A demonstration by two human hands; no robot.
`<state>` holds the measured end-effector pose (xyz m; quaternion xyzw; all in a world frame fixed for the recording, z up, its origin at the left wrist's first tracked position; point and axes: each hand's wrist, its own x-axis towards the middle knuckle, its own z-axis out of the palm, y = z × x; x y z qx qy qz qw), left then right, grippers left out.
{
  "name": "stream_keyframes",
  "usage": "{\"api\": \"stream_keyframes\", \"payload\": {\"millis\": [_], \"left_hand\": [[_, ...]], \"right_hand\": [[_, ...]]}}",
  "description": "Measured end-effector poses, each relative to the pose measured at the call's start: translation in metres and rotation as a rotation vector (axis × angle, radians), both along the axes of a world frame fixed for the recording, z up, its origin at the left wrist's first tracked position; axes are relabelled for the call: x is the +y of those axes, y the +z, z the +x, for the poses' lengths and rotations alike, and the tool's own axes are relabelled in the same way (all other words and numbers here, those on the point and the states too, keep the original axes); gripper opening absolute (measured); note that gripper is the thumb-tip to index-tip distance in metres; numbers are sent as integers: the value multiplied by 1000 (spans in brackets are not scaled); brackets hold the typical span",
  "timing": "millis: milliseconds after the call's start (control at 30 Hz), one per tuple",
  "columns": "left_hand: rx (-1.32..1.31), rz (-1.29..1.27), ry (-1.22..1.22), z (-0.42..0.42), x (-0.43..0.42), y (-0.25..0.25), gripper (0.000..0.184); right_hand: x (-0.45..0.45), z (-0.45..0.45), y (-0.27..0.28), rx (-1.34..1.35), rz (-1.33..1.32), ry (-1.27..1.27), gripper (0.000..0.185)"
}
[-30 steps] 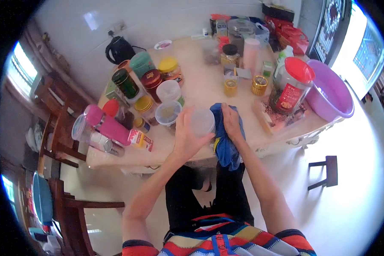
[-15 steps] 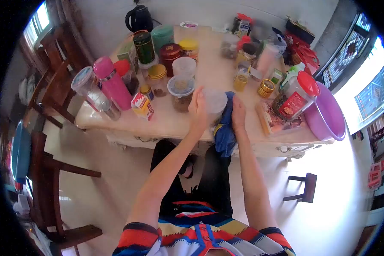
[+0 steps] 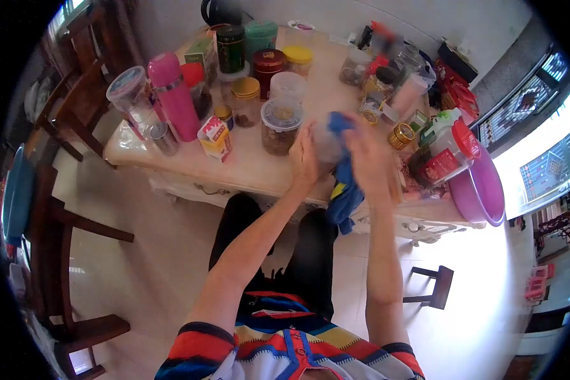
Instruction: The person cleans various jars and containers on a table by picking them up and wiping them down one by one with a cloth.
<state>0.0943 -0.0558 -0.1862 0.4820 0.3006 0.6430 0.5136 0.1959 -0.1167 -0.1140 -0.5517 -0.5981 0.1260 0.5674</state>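
My left hand [image 3: 304, 158] is closed round the side of a translucent plastic jar [image 3: 325, 144] near the table's front edge. Against the jar's right side and top, my right hand [image 3: 368, 158], smeared by motion, presses a blue cloth [image 3: 343, 190] with a yellow patch; the cloth's lower end hangs past the edge. Just left of my left hand stands a clear jar with dark contents [image 3: 280, 136]. Behind it are a white-lidded tub [image 3: 289, 87] and a gold-lidded jar [image 3: 246, 95]. What the held jar contains, if anything, I cannot make out.
A pink thermos [image 3: 176, 101], a small red-and-white carton [image 3: 215, 140] and a glass [image 3: 163, 139] stand on the left. To the right are a gold-lidded jar [image 3: 401, 135], a red-lidded jar [image 3: 446, 161] and a purple basin [image 3: 484, 190]. A low stool [image 3: 441, 287] is on the floor.
My right hand has brought the cloth higher, over the upper side of the jar. The whole view has shifted a little with the head.
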Motion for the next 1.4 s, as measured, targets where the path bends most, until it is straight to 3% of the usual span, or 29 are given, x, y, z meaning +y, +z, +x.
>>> {"api": "stream_keyframes", "payload": {"millis": [33,67,133,233,300,400,467,500,567,700,767,800,867,900,967,1000,1067,1200,1267,1333,1400], "left_hand": [[0,-6,1,-1,-2,-3,42],[-11,13,-7,-1,-2,-9,42],[-30,38,-1,1,2,-13,43],[166,171,140,0,-1,-18,44],[-6,-42,-56,0,-2,-12,45],[-35,-1,-19,2,1,-12,46],[-70,11,-6,7,2,-13,47],[-107,32,8,8,3,-13,47],[-28,55,33,2,0,-6,48],[67,47,72,-1,-3,1,49],[18,85,86,8,6,-10,50],[-25,122,100,9,6,-11,51],[-6,123,107,7,3,-10,52],[9,127,116,5,1,-7,53],[30,110,130,5,1,-6,53],[51,93,148,6,2,-6,54],[38,85,129,7,4,-9,53],[57,118,68,1,1,-6,51],[9,92,30,3,1,-7,50],[-38,68,-4,6,3,-9,49],[12,115,96,9,5,-11,46]], "right_hand": [[8,-6,-5,-448,-43,43,36],[9,-19,-8,-446,-49,45,36],[14,-39,-8,-915,16,-276,35],[22,-39,-10,-830,-50,-225,35],[27,-38,-3,-795,-85,-223,35],[43,-35,5,-734,-303,-247,38],[70,-17,5,-625,-644,-160,39],[82,-5,0,-622,-640,-157,39],[95,11,-8,-701,-543,-41,40],[86,4,-12,-631,-343,-99,36],[71,-13,-8,-632,212,-492,33],[59,-17,2,-633,208,-493,33],[42,-22,20,-409,-451,-193,31],[40,-17,11,-405,-453,-197,31],[39,-6,-9,-135,-236,59,32],[36,-5,-14,-137,-236,58,32],[21,-6,-24,-430,-32,23,33],[-7,-27,-33,-612,146,-44,32],[-7,-34,-51,-339,196,-110,33],[1,-36,-61,-284,174,-158,34],[15,-41,-67,-14,307,-247,34]]}}
